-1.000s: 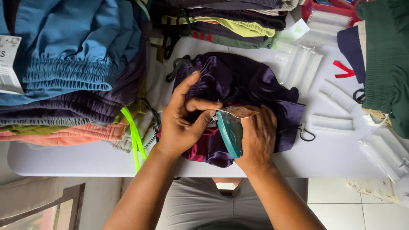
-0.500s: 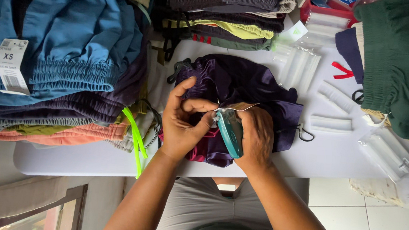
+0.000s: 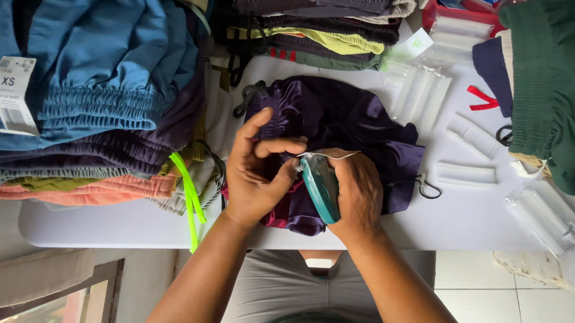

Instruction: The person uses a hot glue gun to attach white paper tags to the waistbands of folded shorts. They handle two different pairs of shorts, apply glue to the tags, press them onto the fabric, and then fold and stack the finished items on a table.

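A dark purple garment (image 3: 344, 121) lies bunched on the white table (image 3: 472, 218) in front of me. My right hand (image 3: 359, 193) grips a teal tagging gun (image 3: 321, 187) pressed against the garment's near edge. My left hand (image 3: 256, 173) pinches the purple fabric and a small white tag right at the gun's tip, thumb and forefinger closed on it. A thin white strip arcs from the gun over my right knuckles.
A tall stack of folded shorts, blue on top (image 3: 85, 66) with a white size tag (image 3: 12, 92), fills the left. More folded clothes (image 3: 311, 21) lie at the back, green garments (image 3: 562, 86) right. Clear plastic fastener strips (image 3: 465, 174) and a red bin (image 3: 460, 8) sit nearby.
Both hands stay at the garment's edge; the left fingers have shifted slightly closer around the tag at the gun's tip. The view has drifted a little.
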